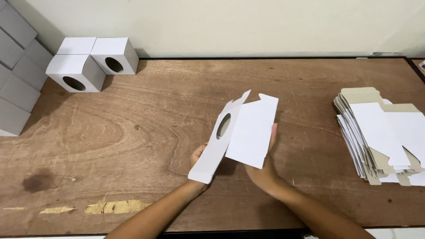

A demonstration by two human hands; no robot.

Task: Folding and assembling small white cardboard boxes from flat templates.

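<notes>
Both hands (261, 170) hold a half-opened, apparently empty white carton (248, 130).

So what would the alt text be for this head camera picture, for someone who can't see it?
Two bare hands, the left hand and the right hand, hold a flat white carton blank with an oval window above a wooden table. A stack of flat blanks lies at right; folded white boxes stand at far left.

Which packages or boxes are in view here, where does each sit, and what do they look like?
Flat carton blank: held in both hands, centre; white, oval cut-out.
Folded boxes: table's far-left corner; white cubes, round holes.
Stack of flat blanks: right side of table; white faces, brown flaps.
Grey-white boxes: stacked at left edge.
</notes>
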